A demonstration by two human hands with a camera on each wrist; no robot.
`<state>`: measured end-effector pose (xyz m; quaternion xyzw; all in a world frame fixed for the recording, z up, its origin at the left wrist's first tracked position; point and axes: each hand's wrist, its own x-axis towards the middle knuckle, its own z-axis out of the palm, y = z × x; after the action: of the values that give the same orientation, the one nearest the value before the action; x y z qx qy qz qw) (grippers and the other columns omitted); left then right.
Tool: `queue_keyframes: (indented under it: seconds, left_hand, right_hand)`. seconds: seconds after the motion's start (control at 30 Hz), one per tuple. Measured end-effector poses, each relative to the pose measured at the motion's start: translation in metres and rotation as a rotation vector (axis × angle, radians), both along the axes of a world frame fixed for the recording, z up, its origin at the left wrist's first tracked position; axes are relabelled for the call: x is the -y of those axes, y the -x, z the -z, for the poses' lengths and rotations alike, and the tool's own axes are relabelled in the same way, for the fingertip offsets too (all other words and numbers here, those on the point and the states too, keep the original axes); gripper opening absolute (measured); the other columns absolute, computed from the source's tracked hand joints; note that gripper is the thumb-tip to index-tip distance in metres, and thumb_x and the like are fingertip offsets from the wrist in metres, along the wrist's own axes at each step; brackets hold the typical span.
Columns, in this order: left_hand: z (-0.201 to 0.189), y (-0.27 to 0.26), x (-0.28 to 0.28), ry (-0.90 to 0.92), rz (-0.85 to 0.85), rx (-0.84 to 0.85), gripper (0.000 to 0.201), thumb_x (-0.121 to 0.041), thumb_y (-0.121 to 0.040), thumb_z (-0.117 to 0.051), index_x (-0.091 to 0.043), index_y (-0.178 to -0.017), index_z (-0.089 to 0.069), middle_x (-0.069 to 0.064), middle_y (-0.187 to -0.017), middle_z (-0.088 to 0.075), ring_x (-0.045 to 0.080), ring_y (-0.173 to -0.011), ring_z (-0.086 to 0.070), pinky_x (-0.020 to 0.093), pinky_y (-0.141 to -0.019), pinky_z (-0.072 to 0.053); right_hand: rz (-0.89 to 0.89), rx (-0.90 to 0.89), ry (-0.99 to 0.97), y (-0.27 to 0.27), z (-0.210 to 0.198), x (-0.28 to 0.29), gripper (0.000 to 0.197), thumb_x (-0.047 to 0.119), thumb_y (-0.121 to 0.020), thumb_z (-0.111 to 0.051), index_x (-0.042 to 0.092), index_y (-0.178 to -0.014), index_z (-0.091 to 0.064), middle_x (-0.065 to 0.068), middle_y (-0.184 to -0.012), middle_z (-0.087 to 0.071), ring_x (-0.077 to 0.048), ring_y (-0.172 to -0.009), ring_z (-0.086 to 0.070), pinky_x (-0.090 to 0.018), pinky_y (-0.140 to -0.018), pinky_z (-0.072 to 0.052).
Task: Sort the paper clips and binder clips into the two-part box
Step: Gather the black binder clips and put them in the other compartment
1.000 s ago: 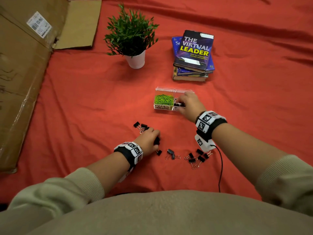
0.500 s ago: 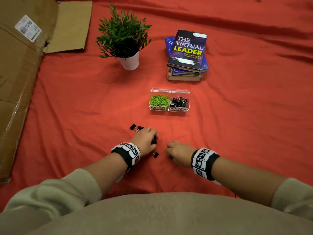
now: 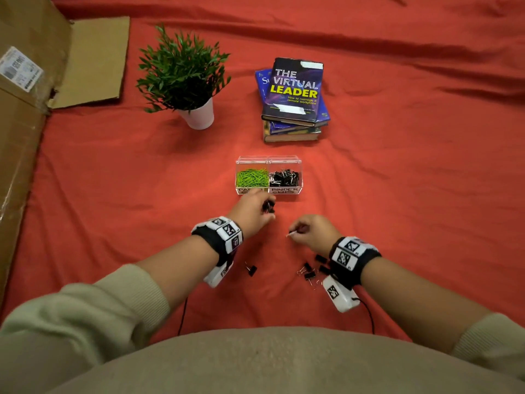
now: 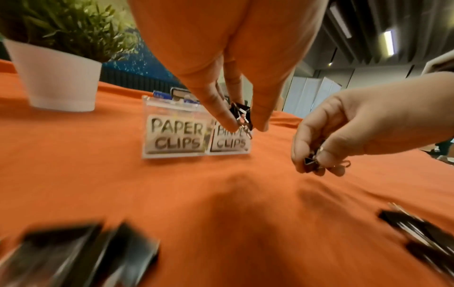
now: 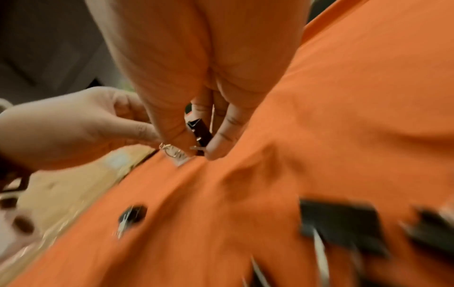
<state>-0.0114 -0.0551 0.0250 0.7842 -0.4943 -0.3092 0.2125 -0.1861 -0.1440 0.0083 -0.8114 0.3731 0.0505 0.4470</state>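
Left hand (image 3: 251,210) grip pinching black binder clips (image 4: 242,116), right hand (image 3: 315,231) grip pinching another clip (image 5: 199,134), potted plant (image 3: 184,78) and books (image 3: 294,92) titled "THE VIRTUAL LEADER" behind box (image 3: 269,191) labelled "PAPER CLIPS", "BINDER CLIPS", loose clips (image 3: 311,273) on red cloth (image 3: 397,180).

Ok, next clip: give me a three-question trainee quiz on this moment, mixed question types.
1. True or false: the left hand is empty.
2. Which side of the two-part box, as the head camera sees it, holds the green paper clips? A) left B) right C) both
3. Fill in: the right hand pinches a ____ in its fingers.

Key
1. False: it holds black binder clips just in front of the box.
2. A: the right side holds the sorted binder clips.
3. Binder clip, black with metal handles.
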Motion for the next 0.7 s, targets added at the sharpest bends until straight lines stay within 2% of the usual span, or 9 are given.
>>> queue_keyframes:
  seconds: [0.03, 0.1, 0.17, 0.23, 0.33, 0.47, 0.57, 0.7]
  left_hand:
    - [-0.006, -0.002, 0.013, 0.023, 0.003, 0.014, 0.043, -0.019, -0.080, -0.073, -0.014, -0.121, -0.060, 0.007, -0.117, -0.053, 0.024, -0.102, -0.057, 0.030, -0.095, -0.046]
    - [-0.014, -0.008, 0.040, 0.046, -0.008, 0.049, 0.045, -0.020, -0.082, -0.071, -0.014, -0.124, -0.058, 0.009, -0.126, -0.051, 0.026, -0.106, -0.057, 0.032, -0.098, -0.045]
    - [-0.019, -0.013, 0.064, 0.039, -0.005, 0.089, 0.045, -0.018, -0.083, -0.069, -0.014, -0.125, -0.056, 0.010, -0.130, -0.050, 0.027, -0.108, -0.057, 0.035, -0.099, -0.045]
    - [-0.019, -0.018, 0.079, 0.024, 0.036, 0.154, 0.044, -0.015, -0.083, -0.067, -0.012, -0.125, -0.055, 0.010, -0.124, -0.052, 0.028, -0.111, -0.056, 0.034, -0.099, -0.044]
    - [-0.012, -0.022, 0.086, -0.001, 0.106, 0.281, 0.044, -0.014, -0.083, -0.065, -0.013, -0.125, -0.052, 0.009, -0.124, -0.057, 0.028, -0.116, -0.052, 0.036, -0.095, -0.043]
    - [-0.002, -0.023, 0.081, -0.016, 0.238, 0.562, 0.032, -0.032, -0.090, -0.056, -0.015, -0.117, -0.060, 0.004, -0.121, -0.060, 0.026, -0.120, -0.042, 0.037, -0.099, -0.031]
    - [0.002, -0.024, 0.071, -0.021, 0.275, 0.591, 0.033, -0.031, -0.095, -0.046, -0.018, -0.120, -0.062, 0.001, -0.129, -0.050, 0.025, -0.127, -0.036, 0.039, -0.101, -0.025]
    - [-0.005, -0.019, 0.045, 0.058, 0.116, 0.520, 0.031, -0.025, -0.088, -0.052, -0.016, -0.117, -0.060, 0.004, -0.122, -0.049, 0.027, -0.119, -0.040, 0.041, -0.097, -0.030]
  right_hand:
    - [0.085, 0.033, -0.039, -0.004, -0.005, 0.010, 0.009, 0.009, -0.078, -0.070, 0.011, -0.086, -0.071, 0.003, -0.073, -0.066, 0.004, -0.060, -0.057, -0.011, -0.061, -0.044]
    - [0.217, 0.105, -0.099, -0.014, -0.014, 0.032, 0.008, 0.005, -0.078, -0.070, 0.008, -0.085, -0.071, 0.004, -0.065, -0.062, 0.007, -0.050, -0.053, -0.009, -0.056, -0.041]
    - [0.298, 0.154, -0.102, -0.027, -0.023, 0.054, 0.010, 0.004, -0.077, -0.070, 0.005, -0.088, -0.072, -0.005, -0.067, -0.063, -0.003, -0.056, -0.055, -0.018, -0.062, -0.045]
    - [0.324, 0.180, -0.076, -0.040, -0.028, 0.073, 0.011, 0.003, -0.076, -0.070, 0.008, -0.086, -0.071, -0.008, -0.070, -0.064, -0.015, -0.063, -0.057, -0.031, -0.068, -0.048]
    - [0.277, 0.144, 0.022, -0.059, -0.033, 0.090, 0.010, 0.005, -0.076, -0.069, 0.008, -0.085, -0.071, -0.007, -0.072, -0.065, -0.016, -0.067, -0.057, -0.034, -0.073, -0.050]
    - [0.176, 0.053, 0.214, -0.078, -0.035, 0.093, 0.015, 0.013, -0.077, -0.066, 0.009, -0.090, -0.072, -0.009, -0.091, -0.072, -0.018, -0.080, -0.060, -0.024, -0.073, -0.044]
    - [0.113, 0.010, 0.253, -0.089, -0.030, 0.088, 0.020, 0.015, -0.080, -0.065, 0.008, -0.098, -0.070, -0.010, -0.102, -0.070, -0.023, -0.094, -0.063, -0.021, -0.074, -0.041]
    - [-0.046, -0.014, 0.316, -0.087, -0.029, 0.082, 0.029, 0.017, -0.081, -0.065, 0.009, -0.108, -0.067, -0.013, -0.111, -0.064, -0.028, -0.101, -0.060, -0.026, -0.087, -0.041]
